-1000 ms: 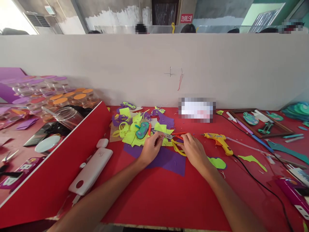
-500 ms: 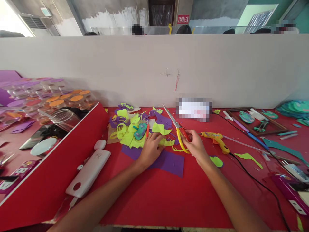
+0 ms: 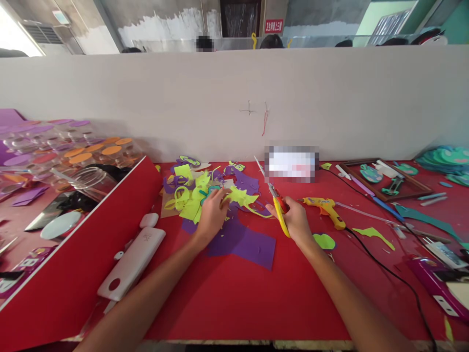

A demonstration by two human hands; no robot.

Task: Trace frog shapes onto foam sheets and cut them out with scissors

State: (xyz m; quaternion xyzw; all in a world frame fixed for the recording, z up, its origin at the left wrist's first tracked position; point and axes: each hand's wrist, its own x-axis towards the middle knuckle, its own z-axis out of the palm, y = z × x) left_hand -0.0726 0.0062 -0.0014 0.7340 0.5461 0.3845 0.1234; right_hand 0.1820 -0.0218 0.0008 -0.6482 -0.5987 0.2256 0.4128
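Observation:
My right hand [image 3: 297, 220] is closed around the handles of a pair of scissors [image 3: 279, 210] with one yellow and one red handle. The blades point up and away, towards the white partition. My left hand [image 3: 213, 211] pinches a yellow-green foam scrap [image 3: 242, 196] over the heap of cuttings. Yellow-green cuttings [image 3: 190, 208] and purple pieces [image 3: 246, 182] make up this heap. A teal cut-out [image 3: 203, 195] is partly hidden behind my left hand. In front lies a flat purple sheet [image 3: 252, 244] on the red table.
A yellow glue gun [image 3: 328, 210] with a black cord lies right of my right hand. Beyond it stands a brown wooden frame [image 3: 414, 189] holding small parts. A white power bank [image 3: 135, 261] lies beside the red divider [image 3: 91, 244] at left. Clear jars [image 3: 97, 181] stand behind that divider.
My left hand has shifted left and lifted the yellow-green scrap off the heap, uncovering more of the purple sheet. The scissors have turned more upright in my right hand.

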